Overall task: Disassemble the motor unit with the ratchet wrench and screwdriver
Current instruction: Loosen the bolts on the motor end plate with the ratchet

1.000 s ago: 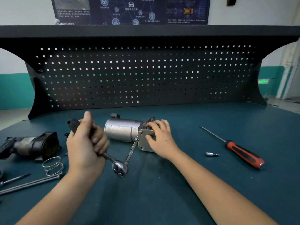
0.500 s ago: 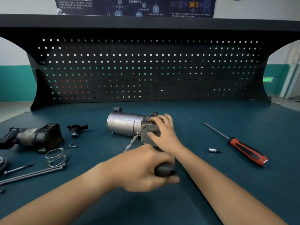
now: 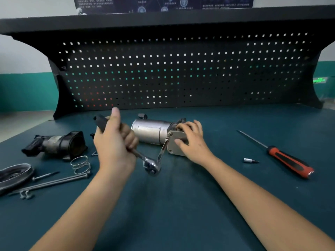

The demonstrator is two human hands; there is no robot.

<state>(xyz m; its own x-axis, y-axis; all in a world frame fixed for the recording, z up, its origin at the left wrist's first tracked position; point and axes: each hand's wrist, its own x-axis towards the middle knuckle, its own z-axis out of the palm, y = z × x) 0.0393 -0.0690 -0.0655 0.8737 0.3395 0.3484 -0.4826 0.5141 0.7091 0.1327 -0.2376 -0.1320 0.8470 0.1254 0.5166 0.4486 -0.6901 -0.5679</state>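
Step judged: plate being unbolted from motor | motor lies at worktop centre | ratchet handle clamped in left hand fingers, at motor's 9 o'clock | plate gripped by right hand fingers | next: a steady swing is called for.

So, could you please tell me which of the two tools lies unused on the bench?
The red-and-black screwdriver, right of the motor unit that the right hand grips; the left hand holds the ratchet wrench.
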